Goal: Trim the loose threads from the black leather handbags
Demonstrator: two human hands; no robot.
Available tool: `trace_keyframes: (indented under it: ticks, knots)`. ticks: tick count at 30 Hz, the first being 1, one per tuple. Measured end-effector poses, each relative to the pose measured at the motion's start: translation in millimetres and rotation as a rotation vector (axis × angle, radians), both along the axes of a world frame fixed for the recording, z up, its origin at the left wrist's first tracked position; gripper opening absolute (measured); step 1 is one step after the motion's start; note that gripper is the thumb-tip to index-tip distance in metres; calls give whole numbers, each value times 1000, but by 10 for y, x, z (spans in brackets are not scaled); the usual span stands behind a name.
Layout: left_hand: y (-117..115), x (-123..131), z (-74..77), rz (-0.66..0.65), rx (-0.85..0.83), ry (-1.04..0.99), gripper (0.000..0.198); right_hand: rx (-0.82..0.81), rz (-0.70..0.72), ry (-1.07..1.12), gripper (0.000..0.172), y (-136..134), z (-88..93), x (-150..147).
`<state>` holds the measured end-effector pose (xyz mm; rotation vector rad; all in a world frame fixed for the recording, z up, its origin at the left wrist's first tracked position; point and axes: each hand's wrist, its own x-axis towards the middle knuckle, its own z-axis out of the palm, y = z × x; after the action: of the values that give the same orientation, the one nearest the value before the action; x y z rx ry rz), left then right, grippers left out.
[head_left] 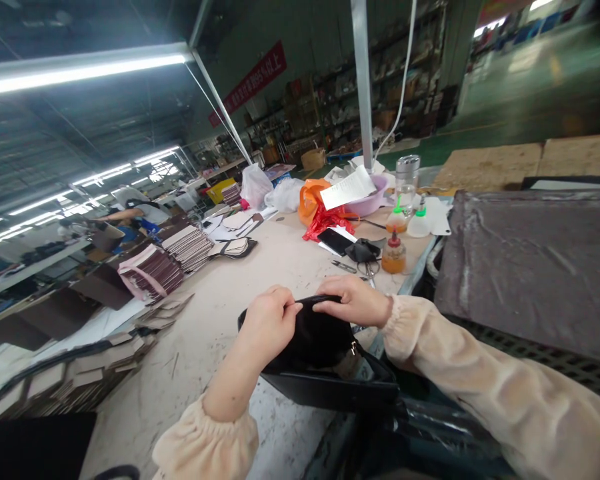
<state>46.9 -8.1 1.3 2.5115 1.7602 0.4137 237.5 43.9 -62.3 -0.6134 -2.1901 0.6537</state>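
A black bag [330,390] stands at the near edge of the worktable, its mouth open toward me and its dark lining in view. My left hand [273,323] pinches the far rim of the bag near its left side. Close beside it, my right hand [353,300] grips the same rim, thumb inside and fingers over the outer side. A small gold zipper pull [353,347] shows on the bag's right inner side. Beyond my right hand lie scissors [369,269] and thread snips [344,267].
Glue bottles [394,257], a glass jar [407,180], a phone [335,241] and plastic bags [325,221] sit farther back. Stacked panels [150,273] line the table's left side. A brown-covered surface [530,267] lies to the right. Another person [147,211] works at far left.
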Motion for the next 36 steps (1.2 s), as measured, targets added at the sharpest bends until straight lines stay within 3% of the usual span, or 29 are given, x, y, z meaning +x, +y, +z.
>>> trace_keyframes:
  ticks: [21,36]
  knots:
    - [-3,3,-44,12,16,21,16,-69,93,24,21,-2,112,-15]
    - [-133,-133,40,10,-29,34,20,-82,54,50,25,-5,48,4]
